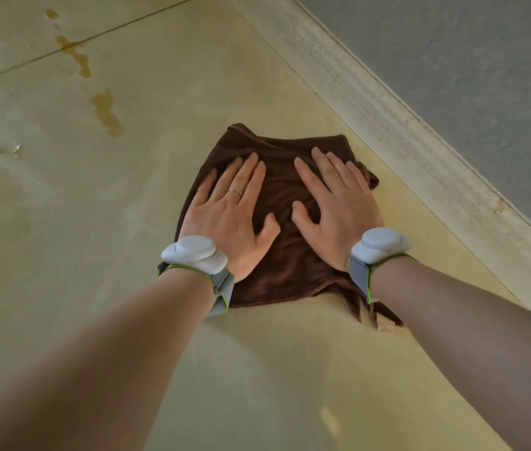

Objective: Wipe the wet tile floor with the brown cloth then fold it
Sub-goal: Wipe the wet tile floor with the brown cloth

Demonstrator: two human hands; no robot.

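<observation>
**Two flat hands push the cloth on the floor**

Yellowish tile floor [62, 222] fills most of the frame, and a pale baseboard [387, 125] runs along a grey wall [485, 60] in the upper right.

The brown cloth [286, 265] lies spread on the floor in the middle of the frame, close to the baseboard. It looks bunched and wrinkled, not folded neatly yet. One corner sticks out at the lower right, under the right arm.

The left hand [231, 219] presses on the left part of the cloth. The right hand [335, 209] presses on the right part. Both hands lie flat with fingers straight and spread. They grip nothing; they only push down. Flat palms probably help the cloth soak up water and slide without rolling up.

A thin ring [234, 192] sits on a left finger. Each wrist wears a grey band with a white puck: left band [197, 255], right band [379, 247].

Brownish wet spots [106, 112] trail across the upper left of the frame, well apart from the cloth. So wiping seems not finished, and the folding comes later.
</observation>
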